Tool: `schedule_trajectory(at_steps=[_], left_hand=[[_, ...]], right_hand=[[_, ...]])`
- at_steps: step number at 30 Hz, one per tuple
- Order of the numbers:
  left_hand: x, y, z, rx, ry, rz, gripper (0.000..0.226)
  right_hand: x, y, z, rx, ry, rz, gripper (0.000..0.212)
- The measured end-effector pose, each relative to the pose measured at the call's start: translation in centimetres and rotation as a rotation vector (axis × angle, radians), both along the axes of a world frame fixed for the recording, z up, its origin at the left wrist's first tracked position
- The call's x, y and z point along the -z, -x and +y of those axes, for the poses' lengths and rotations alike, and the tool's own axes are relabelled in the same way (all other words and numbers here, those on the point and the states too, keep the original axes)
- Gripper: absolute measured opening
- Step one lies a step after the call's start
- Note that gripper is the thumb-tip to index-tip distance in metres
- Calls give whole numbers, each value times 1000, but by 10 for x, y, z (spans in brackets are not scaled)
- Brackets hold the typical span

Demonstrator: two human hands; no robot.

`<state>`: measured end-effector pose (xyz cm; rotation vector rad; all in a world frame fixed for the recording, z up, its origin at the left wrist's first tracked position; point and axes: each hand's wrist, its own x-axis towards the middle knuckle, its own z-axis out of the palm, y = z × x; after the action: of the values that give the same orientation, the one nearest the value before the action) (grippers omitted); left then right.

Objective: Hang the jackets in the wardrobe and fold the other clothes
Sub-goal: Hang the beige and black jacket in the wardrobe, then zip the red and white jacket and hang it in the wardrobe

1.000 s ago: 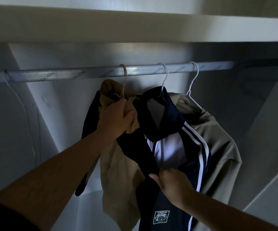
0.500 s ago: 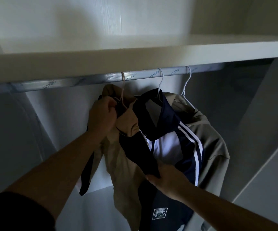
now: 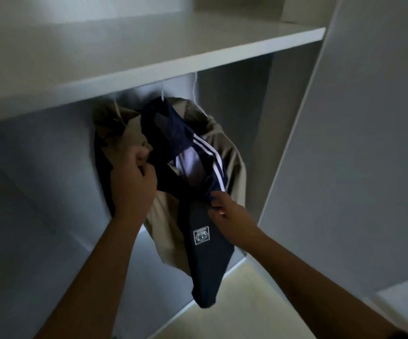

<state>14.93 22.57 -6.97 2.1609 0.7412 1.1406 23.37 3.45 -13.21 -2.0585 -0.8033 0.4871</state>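
Hanging step: navy jacket [image 3: 206, 255] and tan jacket [image 3: 167, 216] hang under the shelf [image 3: 149, 57], centre of the wardrobe. The left hand [image 3: 133, 184] grips tan fabric; the right hand [image 3: 231, 217] pinches the navy front edge. Next, probably: straighten the fronts, release gently.

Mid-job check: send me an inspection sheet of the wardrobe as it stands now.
Surface: white wardrobe shelf spans above the hanging clothes.
Job's things: navy track jacket with white stripes hangs between a beige jacket at front left and a second beige jacket behind; thin hanger hooks rise under the shelf.
Clutter: nothing seen.
Hands: left hand grips the front beige jacket's fabric; right hand pinches the navy jacket's front edge.
Cables: nothing seen.
Surroundings: white side panel at right; pale floor below.
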Motion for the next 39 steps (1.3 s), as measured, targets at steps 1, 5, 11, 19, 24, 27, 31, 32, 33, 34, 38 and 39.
schedule_trajectory(at_steps=[1, 5, 11, 19, 24, 27, 31, 32, 33, 34, 38, 39], left_hand=[[8, 4, -32, 100, 33, -4, 20], [41, 7, -173, 502, 83, 83, 20], [68, 10, -413, 978, 133, 209, 19], [90, 65, -722, 1514, 256, 365, 27], [91, 72, -866, 1785, 202, 429, 29], [102, 69, -944, 1899, 175, 482, 28], [125, 57, -1045, 2027, 180, 601, 30], [131, 52, -1072, 2061, 173, 622, 31], [135, 45, -1100, 2095, 161, 642, 32], [137, 38, -1131, 2126, 139, 663, 33], [135, 17, -1249, 2229, 35, 757, 30], [133, 15, -1277, 2261, 14, 772, 28]], right_hand=[[1, 9, -28, 49, -44, 41, 43], [8, 46, -164, 310, -146, 136, 30], [19, 110, -397, 807, -284, 246, 27], [20, 219, -668, 1416, -456, 207, 26], [27, 262, -788, 1740, -608, 153, 26], [36, 275, -851, 1873, -671, 139, 27], [50, 274, -942, 2022, -724, 128, 30], [54, 272, -967, 2063, -741, 122, 30], [57, 269, -992, 2106, -754, 113, 30], [59, 267, -1017, 2151, -765, 106, 30], [59, 264, -1104, 2279, -822, 115, 28], [58, 266, -1124, 2301, -828, 92, 28]])
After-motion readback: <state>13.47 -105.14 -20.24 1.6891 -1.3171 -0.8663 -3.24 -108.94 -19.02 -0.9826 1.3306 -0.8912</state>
